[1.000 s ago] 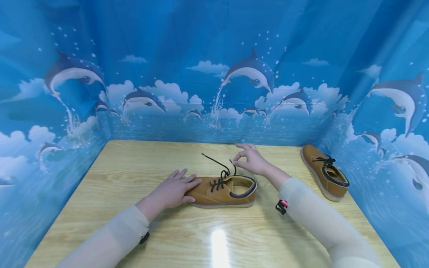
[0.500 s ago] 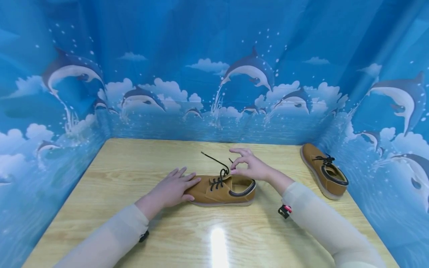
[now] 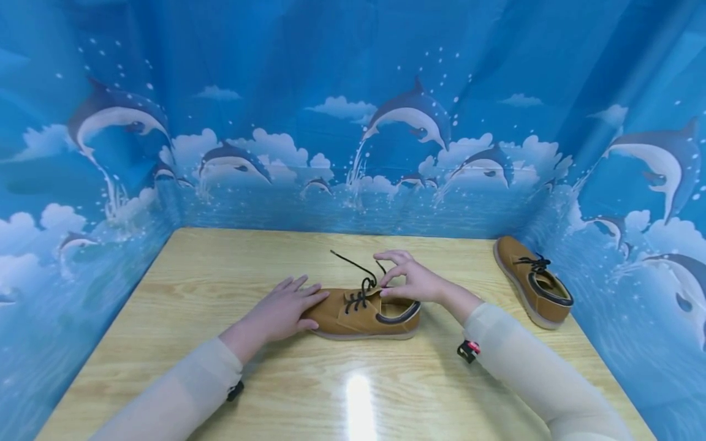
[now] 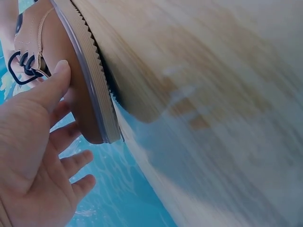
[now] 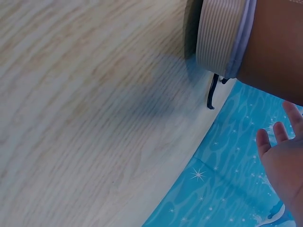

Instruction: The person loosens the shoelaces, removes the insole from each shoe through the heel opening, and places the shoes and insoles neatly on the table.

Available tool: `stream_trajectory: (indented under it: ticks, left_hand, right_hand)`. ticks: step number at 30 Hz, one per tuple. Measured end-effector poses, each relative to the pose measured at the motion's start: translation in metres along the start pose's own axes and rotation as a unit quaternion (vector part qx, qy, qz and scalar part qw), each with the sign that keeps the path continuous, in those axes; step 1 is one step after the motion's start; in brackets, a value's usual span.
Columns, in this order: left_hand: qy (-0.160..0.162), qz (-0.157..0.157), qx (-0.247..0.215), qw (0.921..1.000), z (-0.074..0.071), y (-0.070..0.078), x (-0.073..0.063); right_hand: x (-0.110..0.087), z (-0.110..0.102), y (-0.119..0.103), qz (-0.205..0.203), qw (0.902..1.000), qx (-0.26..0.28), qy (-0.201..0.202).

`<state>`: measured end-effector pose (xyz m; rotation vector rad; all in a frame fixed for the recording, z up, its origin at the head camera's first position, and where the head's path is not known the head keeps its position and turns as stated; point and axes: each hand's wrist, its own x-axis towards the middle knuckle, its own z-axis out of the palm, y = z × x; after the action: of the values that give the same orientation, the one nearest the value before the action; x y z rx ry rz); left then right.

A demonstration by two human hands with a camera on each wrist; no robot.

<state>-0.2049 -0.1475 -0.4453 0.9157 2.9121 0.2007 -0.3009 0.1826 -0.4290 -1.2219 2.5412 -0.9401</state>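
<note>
A tan leather lace-up shoe sits upright on the table, toe to the left. My left hand grips its toe; in the left wrist view the thumb presses the near side while other fingers reach behind. At the shoe's opening my right hand pinches the top of the tongue between thumb and index finger, the other fingers raised. Black laces cross the eyelets, and a long loose end stretches up and left. In the right wrist view the heel hides the thumb and index fingertips.
A second tan shoe, its black laces in a bow, stands at the table's right edge. Blue dolphin-print curtains surround the wooden table at the back and both sides.
My right hand has come down and left from beside a loose lace end to the tongue, where its fingertips now pinch. The left hand keeps its place on the toe.
</note>
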Motion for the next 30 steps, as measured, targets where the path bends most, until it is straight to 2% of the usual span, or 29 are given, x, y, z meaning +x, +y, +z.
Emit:
stream_trajectory:
  ticks: [5,10,20,25,30]
  left_hand:
    - [0.010,0.013,0.014,0.9998,-0.001,-0.003,0.003]
    - [0.008,0.012,0.016,0.9998,-0.003,-0.008,0.009]
    - [0.007,0.029,0.034,0.9990,-0.001,-0.025,0.028]
    - [0.015,0.048,0.044,0.9978,0.001,-0.031,0.038]
    - [0.012,0.047,0.042,0.9979,-0.002,-0.032,0.048]
  right_hand:
    - [-0.001,0.001,-0.002,0.006,0.9999,-0.009,0.004]
    - [-0.004,0.002,-0.006,0.007,0.9992,-0.038,0.008]
    - [-0.016,0.007,-0.018,0.008,0.9976,-0.067,0.020]
    - [-0.023,0.012,-0.020,0.007,0.9956,-0.080,0.048]
    - [-0.028,0.020,-0.024,0.019,0.9916,-0.087,0.094]
